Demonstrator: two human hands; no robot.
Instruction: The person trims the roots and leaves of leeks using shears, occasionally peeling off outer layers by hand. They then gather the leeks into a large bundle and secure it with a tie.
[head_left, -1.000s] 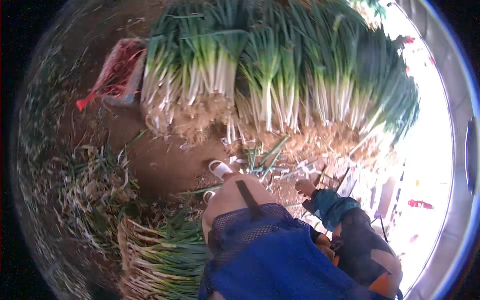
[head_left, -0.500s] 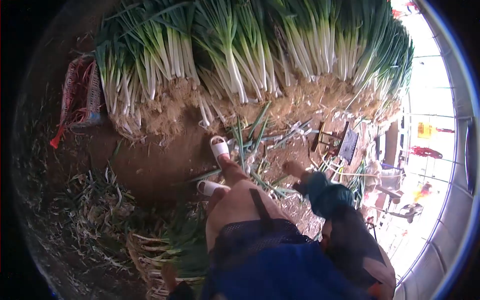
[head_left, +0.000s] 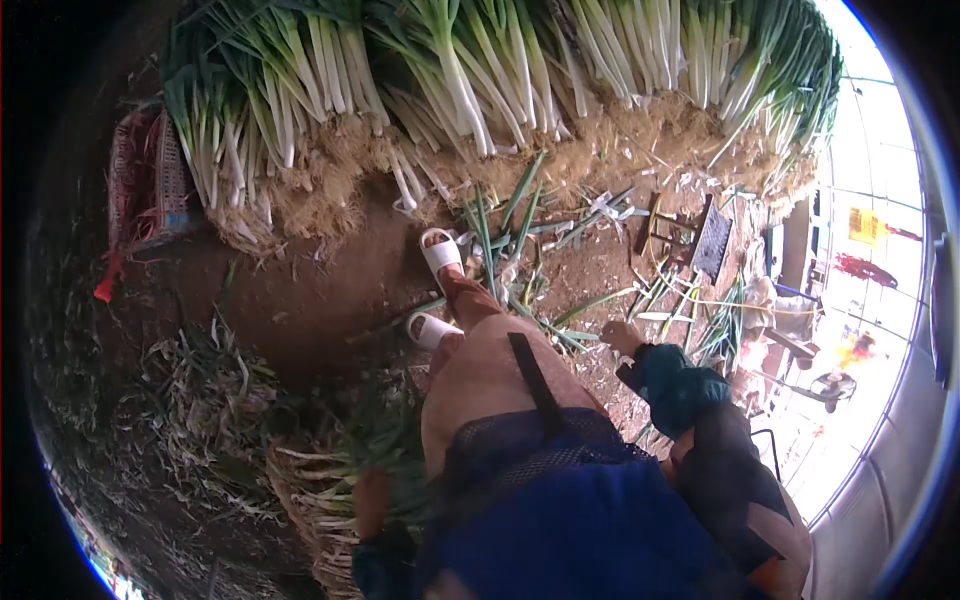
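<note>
At the lower left, my left hand (head_left: 372, 502) is low beside a pile of green onions (head_left: 312, 485), blurred, and its fingers cannot be made out. It is at the edge of the pale stalks, and whether it touches them is unclear. On the other side, my right hand (head_left: 622, 339) hangs above the littered ground, past a teal sleeve (head_left: 685, 385). Its fingers are too small and soft to read, and a loose green leaf (head_left: 575, 334) lies close by. Large bundles of green onions (head_left: 460, 90) with shaggy roots stand along the top.
A reddish woven basket (head_left: 145, 175) sits at the upper left. Withered leaves (head_left: 210, 400) lie in a heap at the left. Right of centre is a small dark stool-like object (head_left: 712, 240). White slippers (head_left: 440, 253) are on my feet, on brown soil.
The view has shifted, so the bundles sit higher in it. My left hand appears further right and higher beside the pile; my right hand appears slightly further right.
</note>
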